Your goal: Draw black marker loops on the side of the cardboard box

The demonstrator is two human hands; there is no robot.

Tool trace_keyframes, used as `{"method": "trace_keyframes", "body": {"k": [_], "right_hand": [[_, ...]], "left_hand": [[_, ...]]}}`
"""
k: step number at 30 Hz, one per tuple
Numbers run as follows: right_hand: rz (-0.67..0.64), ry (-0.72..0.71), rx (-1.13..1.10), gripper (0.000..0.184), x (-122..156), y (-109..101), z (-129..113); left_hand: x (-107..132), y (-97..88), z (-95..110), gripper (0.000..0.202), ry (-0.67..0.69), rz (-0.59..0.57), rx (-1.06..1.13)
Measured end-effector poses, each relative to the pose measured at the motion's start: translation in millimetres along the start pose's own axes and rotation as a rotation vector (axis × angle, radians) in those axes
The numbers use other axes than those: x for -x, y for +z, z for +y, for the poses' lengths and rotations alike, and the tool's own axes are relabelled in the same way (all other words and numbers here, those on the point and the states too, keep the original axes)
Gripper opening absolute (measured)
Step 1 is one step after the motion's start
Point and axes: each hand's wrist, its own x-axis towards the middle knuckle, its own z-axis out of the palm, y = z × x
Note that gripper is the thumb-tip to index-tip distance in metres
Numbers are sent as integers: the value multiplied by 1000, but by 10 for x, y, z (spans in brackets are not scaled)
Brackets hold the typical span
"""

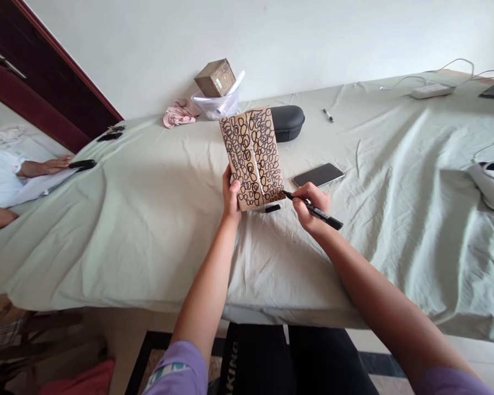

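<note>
A cardboard box (pixel 253 159) stands tilted on the cloth, its face covered in black hand-drawn loops with a pale strip down the middle. My left hand (pixel 232 193) grips its lower left edge, thumb on the front and fingers behind. In my right hand (pixel 313 206) is a black marker (pixel 323 215), whose tip meets the box near the lower right corner. A black marker cap (pixel 272 208) lies just below the box. Beyond my right hand a dark smartphone (pixel 319 175) rests flat. The back of the box is hidden.
Behind the box sits a black hard case (pixel 288 123). Farther back are a pink cloth (pixel 181 112) and a clear plastic basin (pixel 214 105) bearing a smaller carton (pixel 215 78). A power strip (pixel 432 90) lies far right. At left, another person's hand (pixel 56 165) rests near a dark object.
</note>
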Motion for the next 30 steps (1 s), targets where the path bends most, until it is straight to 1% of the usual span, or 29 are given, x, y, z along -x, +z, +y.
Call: {"method": "trace_keyframes", "body": {"k": [4,8,14,17,20,22,25,28,30], "right_hand": [[26,8,9,6,12,11,-1],[61,39,23,7,19,3,19],[22,31,-16,9,13,-9,12],[71,39,-80,11,-8,5,13],[174,146,-157,21,-71,7,56],[189,252,-164,26,-133,-5,109],[121,382,-233,25,-221,-32,206],[47,535,-411,47,-271,-57,300],[-19,646,-539,51,-280,-67,357]], "left_hand": [[-1,-1,-1,76,44,-18,19],[-3,7,9,74,36,-13,14],[-3,-3,-6,73,35,-1,23],[-14,-15,-28,73,29,15,7],[-32,-23,-39,75,28,14,2],[-40,-23,-38,75,31,15,12],[-42,-14,-24,73,36,23,37],[-31,-1,-2,74,19,13,40],[-23,8,13,75,16,10,29]]}}
